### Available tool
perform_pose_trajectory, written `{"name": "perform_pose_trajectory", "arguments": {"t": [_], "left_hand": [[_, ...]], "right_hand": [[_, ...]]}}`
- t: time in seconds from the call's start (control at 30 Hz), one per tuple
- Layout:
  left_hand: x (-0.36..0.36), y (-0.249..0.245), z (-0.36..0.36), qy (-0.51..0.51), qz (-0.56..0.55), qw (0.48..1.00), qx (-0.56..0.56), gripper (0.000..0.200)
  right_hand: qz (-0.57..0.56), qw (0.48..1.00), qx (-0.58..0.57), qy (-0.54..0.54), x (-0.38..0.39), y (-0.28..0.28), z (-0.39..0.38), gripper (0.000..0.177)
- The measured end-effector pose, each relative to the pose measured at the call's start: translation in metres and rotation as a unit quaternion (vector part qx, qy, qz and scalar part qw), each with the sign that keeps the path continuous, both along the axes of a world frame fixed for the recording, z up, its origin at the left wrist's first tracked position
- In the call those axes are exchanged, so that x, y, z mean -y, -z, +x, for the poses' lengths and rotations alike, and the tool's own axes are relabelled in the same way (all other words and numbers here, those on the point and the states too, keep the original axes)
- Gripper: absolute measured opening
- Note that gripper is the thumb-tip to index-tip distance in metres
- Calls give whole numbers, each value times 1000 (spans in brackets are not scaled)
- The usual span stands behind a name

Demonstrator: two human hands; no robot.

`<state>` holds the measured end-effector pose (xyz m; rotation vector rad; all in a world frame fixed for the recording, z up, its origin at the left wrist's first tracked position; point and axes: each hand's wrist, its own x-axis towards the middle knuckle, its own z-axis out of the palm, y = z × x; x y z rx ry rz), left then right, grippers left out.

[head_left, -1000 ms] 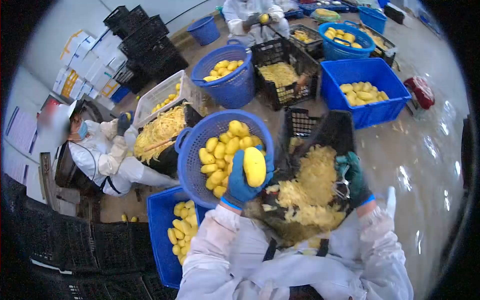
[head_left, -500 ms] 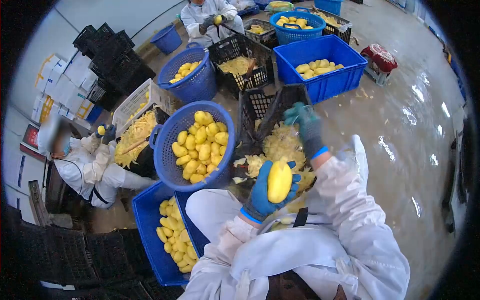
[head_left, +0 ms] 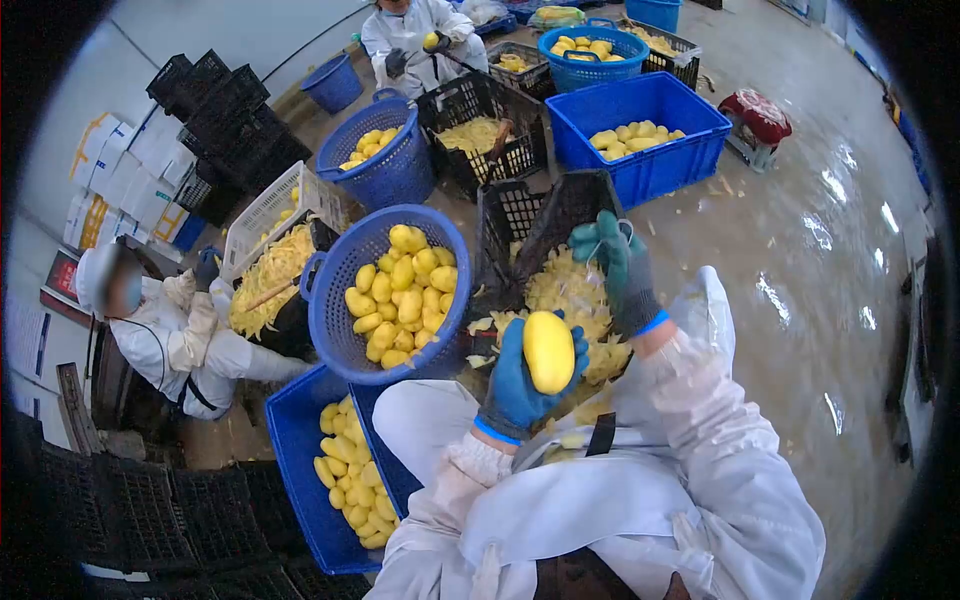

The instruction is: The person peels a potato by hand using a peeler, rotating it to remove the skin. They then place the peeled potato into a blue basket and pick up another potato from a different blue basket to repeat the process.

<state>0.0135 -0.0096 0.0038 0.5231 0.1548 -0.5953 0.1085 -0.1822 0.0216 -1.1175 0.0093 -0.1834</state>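
In a blue glove, my left hand [head_left: 520,385] is wrapped round a smooth, peeled yellow potato [head_left: 549,352]. My right hand [head_left: 612,262], in a green-grey glove, is up and to the right of it, fingers curled; a small thin object, too small to name, shows at its fingertips. Beneath both hands lies a heap of pale peelings [head_left: 570,290] by a black crate [head_left: 510,215]. To the left stands a round blue-purple basket [head_left: 455,235] full of peeled potatoes.
A blue bin [head_left: 300,500] of potatoes is at the lower left. Farther off stand a blue tub [head_left: 650,100], another basket [head_left: 400,170] and a black crate [head_left: 535,150]. Co-workers sit at the left [head_left: 165,340] and top [head_left: 410,35]. A red-topped stool [head_left: 755,115] is at the right.
My left hand has shifted slightly left with the potato, which now shows a smoother face. My right hand has turned. The co-worker at the left has moved a hand, and the potato there no longer shows.
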Motion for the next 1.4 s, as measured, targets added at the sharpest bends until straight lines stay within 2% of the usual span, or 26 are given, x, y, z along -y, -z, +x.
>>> {"name": "perform_pose_trajectory", "arguments": {"t": [0.03,0.1,0.17,0.23,0.27,0.33,0.37,0.43,0.47,0.5,0.53,0.6,0.7,0.73,0.77,0.8,0.83,0.97,1.0,1.07,1.1,1.13,1.2,1.3,1.33,1.4], "left_hand": [[1,0,-2,-17,130,975,179,56],[4,-1,-6,-140,476,748,442,58],[4,23,0,-143,390,791,449,63],[1,20,5,-138,345,850,373,48],[-2,28,8,-99,184,953,220,43],[0,31,14,-57,28,996,56,35],[2,31,15,-60,46,996,57,31],[1,36,20,-63,113,986,107,26],[0,36,25,-67,162,972,158,24],[-2,35,31,-74,210,953,205,21],[-10,32,35,-77,335,887,307,19],[-8,44,47,-119,296,893,316,37],[-64,114,75,13,158,977,142,35],[-68,125,81,-16,123,982,143,37],[-73,135,86,-43,87,985,145,39],[-71,105,87,-67,195,971,120,40],[-73,88,89,-90,299,945,96,40],[-83,118,122,-6,345,926,151,42],[-78,119,120,23,405,877,257,40],[-75,158,138,73,502,781,365,38],[-62,169,143,73,499,811,295,38],[-50,181,148,66,493,838,224,37],[-36,219,166,139,558,749,329,38],[-14,294,198,189,611,702,313,44],[-6,317,209,211,612,723,242,46],[9,342,228,232,649,696,199,51]], "right_hand": [[-32,998,30,-50,-6,-13,-22,36],[-147,977,88,-126,-25,-1,-48,36],[-108,982,-28,-153,-45,-4,-64,37],[-88,982,-45,-162,-34,22,-36,35],[-78,981,-53,-167,-29,34,-19,34],[-51,994,-40,-86,-21,42,9,32],[-36,998,-34,-46,-20,44,16,31],[-54,982,-32,-178,-37,21,2,31],[-44,982,-55,-177,-41,21,5,32],[-34,981,-78,-175,-44,24,9,32],[8,975,-99,-200,-45,31,11,33],[91,952,-151,-252,-47,48,4,35],[126,965,-108,-202,-38,48,6,39],[127,980,-54,-143,-26,59,14,41],[145,974,-59,-163,-5,58,21,39],[162,967,-63,-185,16,51,27,38],[125,983,-54,-122,30,46,33,38],[-8,999,-44,-26,81,56,54,40],[91,991,-97,-33,88,49,50,42],[171,975,-124,-73,102,64,51,43],[211,964,-136,-92,107,68,51,43],[141,978,-149,-39,107,72,51,46],[108,980,-168,-9,103,62,51,46],[90,974,-208,20,102,55,56,43],[83,973,-216,14,104,53,56,43],[97,969,-225,23,103,53,59,47]]}}
